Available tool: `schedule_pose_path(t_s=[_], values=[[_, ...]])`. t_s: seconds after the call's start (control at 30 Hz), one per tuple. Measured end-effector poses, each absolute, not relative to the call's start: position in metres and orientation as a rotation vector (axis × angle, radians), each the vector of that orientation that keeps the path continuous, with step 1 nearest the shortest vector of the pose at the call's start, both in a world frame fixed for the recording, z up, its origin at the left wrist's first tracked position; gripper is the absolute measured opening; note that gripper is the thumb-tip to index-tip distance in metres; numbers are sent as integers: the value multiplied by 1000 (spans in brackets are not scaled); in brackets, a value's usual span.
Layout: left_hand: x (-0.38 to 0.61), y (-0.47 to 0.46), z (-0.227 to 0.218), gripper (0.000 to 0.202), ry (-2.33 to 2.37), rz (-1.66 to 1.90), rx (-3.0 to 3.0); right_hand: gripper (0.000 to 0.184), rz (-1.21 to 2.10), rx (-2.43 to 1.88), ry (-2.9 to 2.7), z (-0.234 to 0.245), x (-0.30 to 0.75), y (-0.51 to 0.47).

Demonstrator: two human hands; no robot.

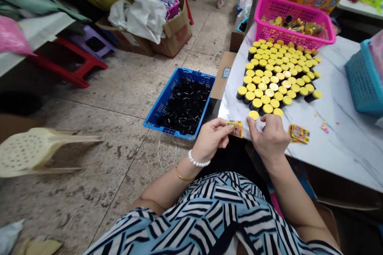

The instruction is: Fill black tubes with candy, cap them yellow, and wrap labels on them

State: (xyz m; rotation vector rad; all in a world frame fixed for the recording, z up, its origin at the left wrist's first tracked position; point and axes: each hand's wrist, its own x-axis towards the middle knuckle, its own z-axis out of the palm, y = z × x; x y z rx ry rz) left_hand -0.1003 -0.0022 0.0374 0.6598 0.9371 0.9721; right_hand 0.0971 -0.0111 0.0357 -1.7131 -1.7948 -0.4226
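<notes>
My left hand [214,135] pinches a small yellow printed card [236,128] between thumb and fingers, at the table's near left edge. To its right, my right hand [271,135] is closed with curled fingers around a small yellow-capped bottle [253,115]; its body is mostly hidden by the hand. Just beyond stand many black bottles with yellow caps [269,93], packed upright in rows. Beside my right hand lies a small stack of similar printed cards [299,134].
A pink basket [299,40] of yellow-capped items stands behind the bottles. On the floor at left sits a blue crate [158,105] full of black pieces. A teal basket [362,83] is at right, and a cream plastic stool [26,151] lies on the floor.
</notes>
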Motion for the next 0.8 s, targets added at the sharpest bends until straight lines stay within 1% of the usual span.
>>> schedule_pose_path(t_s=[0.1,0.17,0.23,0.3,0.4,0.47,0.6,0.7,0.8], values=[[-100,-2,38,38,960,966,672,39,-406,-1762,-1771,27,94,-2],[-100,0,38,40,963,961,678,36,-362,-1760,-1769,21,93,0],[-100,3,38,40,952,957,654,30,-219,-1719,-1714,18,94,-1],[-100,6,38,39,930,946,594,31,117,-1607,-1559,18,98,-5],[-98,9,40,41,869,902,502,36,779,-1288,-1220,25,107,-14],[-94,10,43,41,827,864,463,32,1003,-1130,-1052,29,111,-19],[-87,10,46,35,741,808,402,30,1070,-1109,-1019,35,109,-29],[-85,11,46,33,703,800,377,29,1027,-1154,-1041,37,107,-34],[-85,11,43,35,708,786,385,27,1012,-1171,-1036,40,107,-36]])
